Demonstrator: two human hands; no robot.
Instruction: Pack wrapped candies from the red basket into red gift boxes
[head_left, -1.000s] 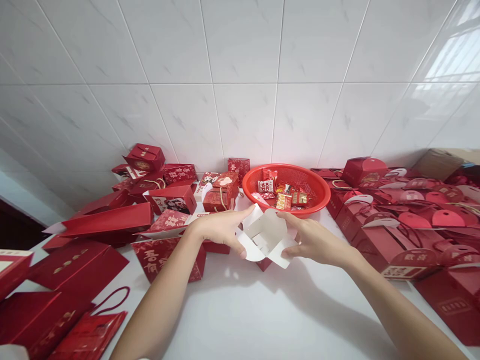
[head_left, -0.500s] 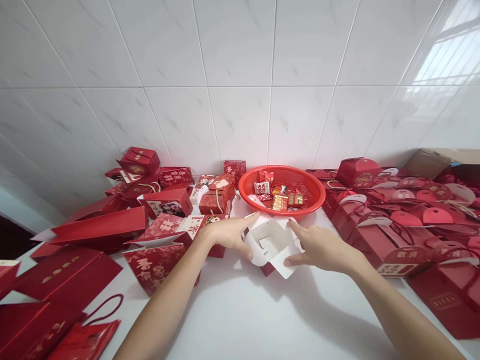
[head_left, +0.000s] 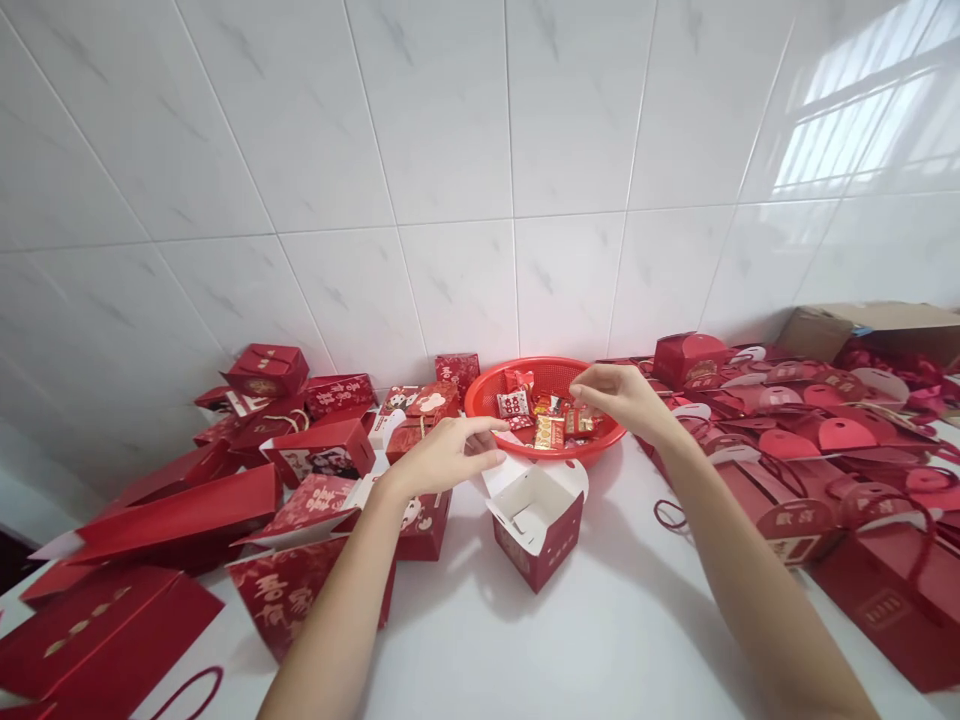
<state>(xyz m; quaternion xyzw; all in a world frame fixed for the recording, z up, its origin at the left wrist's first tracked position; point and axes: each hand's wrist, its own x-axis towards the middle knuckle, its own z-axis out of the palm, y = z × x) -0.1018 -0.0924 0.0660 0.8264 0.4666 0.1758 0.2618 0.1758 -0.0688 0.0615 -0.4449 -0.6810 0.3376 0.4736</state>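
Slightly parted, the thumb and fingers of our left hand (head_left: 447,458) hover by the raised flap of the open box (head_left: 538,535); we cannot tell whether they touch it. Our right hand (head_left: 619,395) reaches over the right side of the red basket (head_left: 611,440) with its fingers bent, and we cannot tell whether they pinch anything. We see the open box standing upright on the white table (head_left: 480,650), just on the near side of the basket, its white inside facing up. Wrapped sweets (head_left: 550,432) lie in the basket, gold, red and white. To our left, red boxes (head_left: 176,515) lie and stand in a loose heap; to our right, many handled boxes (head_left: 780,480) sit packed together, with a cardboard carton (head_left: 825,330) at their far side, near the tiled wall (head_left: 450,280).
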